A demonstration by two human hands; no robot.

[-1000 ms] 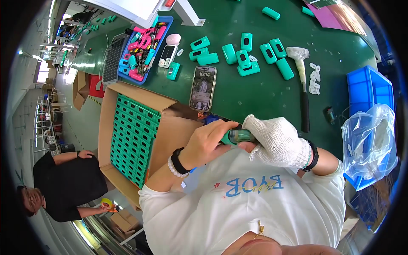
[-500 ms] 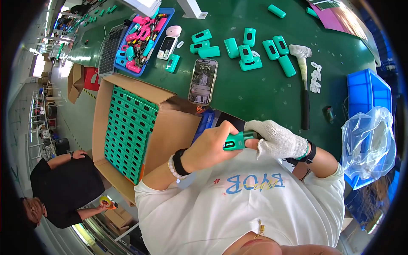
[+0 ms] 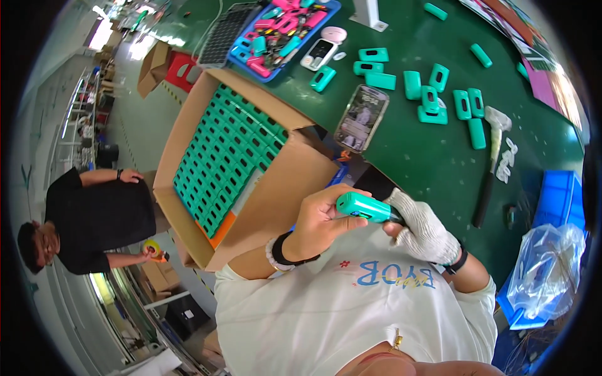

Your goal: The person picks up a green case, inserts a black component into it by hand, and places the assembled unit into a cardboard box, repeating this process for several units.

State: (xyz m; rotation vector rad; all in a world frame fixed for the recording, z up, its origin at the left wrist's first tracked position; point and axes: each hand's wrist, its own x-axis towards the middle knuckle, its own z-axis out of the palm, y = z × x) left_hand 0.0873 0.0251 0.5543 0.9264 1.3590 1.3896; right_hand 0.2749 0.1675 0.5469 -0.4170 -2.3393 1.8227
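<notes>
Close to my chest, my left hand grips a small teal vape between thumb and fingers. A lit display shows on the side turned toward me. My right hand, in a white knit glove with bare fingertips, is closed on the vape's dark end. Just ahead on the green table lies a phone with its screen lit. Beyond it are several more teal vapes, some lying on others. To my left stands an open cardboard box holding rows of teal vapes.
A blue tray of pink and teal pieces sits at the far left. On the right lie a hammer with a wrapped head and small white pieces. Clear plastic covers a blue bin. A person holds a tape roll.
My view has swung left, so the box and table things appear farther right. The vape has turned in my left hand, showing more of its rounded side. Both hands keep their hold.
</notes>
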